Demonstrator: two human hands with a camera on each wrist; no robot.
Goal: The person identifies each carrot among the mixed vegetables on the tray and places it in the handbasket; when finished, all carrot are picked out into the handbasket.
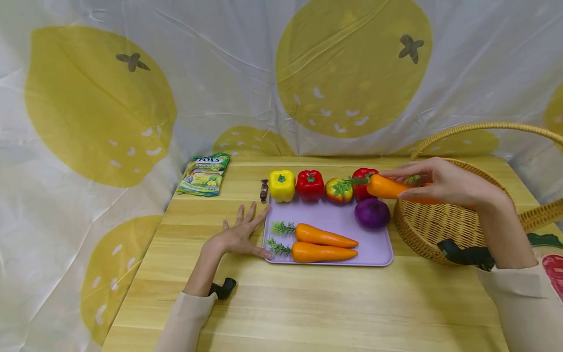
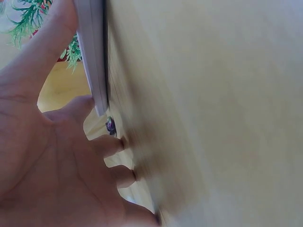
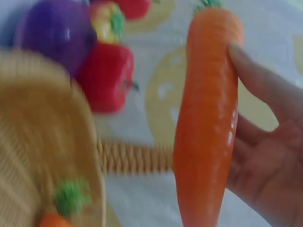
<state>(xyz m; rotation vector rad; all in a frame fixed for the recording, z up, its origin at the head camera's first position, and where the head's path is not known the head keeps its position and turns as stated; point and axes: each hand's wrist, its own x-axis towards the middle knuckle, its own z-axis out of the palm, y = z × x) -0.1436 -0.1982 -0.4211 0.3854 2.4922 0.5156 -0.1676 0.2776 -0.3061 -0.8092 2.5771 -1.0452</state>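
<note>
In the head view, the right hand (image 1: pixel 450 183) pinches a carrot (image 1: pixel 384 187) over the side of the wicker basket (image 1: pixel 422 222); the left hand (image 1: pixel 239 237) lies spread at the lilac tray (image 1: pixel 316 215), which bears two more carrots (image 1: pixel 325 235). The left wrist view shows its thumb and forefinger at the tray's edge. In the right wrist view, a blurred orange shape (image 3: pixel 54 220) inside the basket may be another carrot.

A glossy orange carrot (image 1: pixel 383 187) (its leafy green top small and feathery) is held aloft, roughly level, leaves pointing left and tapered end toward the wicker basket (image 1: pixel 411 238). The pale lilac tray (image 1: pixel 316 215), rectangular with rounded corners and a low raised rim, lies flat on the bench (image 1: pixel 308 308), to the basket's left.
</note>
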